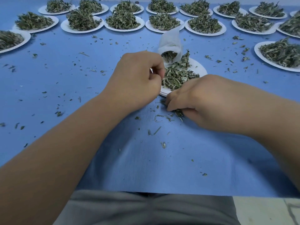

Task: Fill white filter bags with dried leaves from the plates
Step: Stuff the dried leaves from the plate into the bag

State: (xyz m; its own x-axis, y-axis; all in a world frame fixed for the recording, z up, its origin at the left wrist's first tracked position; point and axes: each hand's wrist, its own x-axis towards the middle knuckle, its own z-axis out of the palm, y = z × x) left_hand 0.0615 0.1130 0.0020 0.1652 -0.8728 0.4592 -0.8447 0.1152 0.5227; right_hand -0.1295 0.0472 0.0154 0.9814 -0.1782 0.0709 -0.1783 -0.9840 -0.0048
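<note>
Filling in progress. The filter bag (170, 44) leans tipped on the near plate (200, 69), mouth toward you, partly filled with leaves (175, 77); more remain on that plate. The fingers of your right hand (194, 101) pinch a clump of spilled leaves off the surface (146, 159). Your left hand (138, 78) is curled at the bag's mouth; whether it grips the edge cannot be told. Many heaped plates (125, 21) wait behind.

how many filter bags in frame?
1. The filter bag is over the near plate, beside the left hand, mouth tipped down toward the dried leaves. Others may be hidden.
</note>
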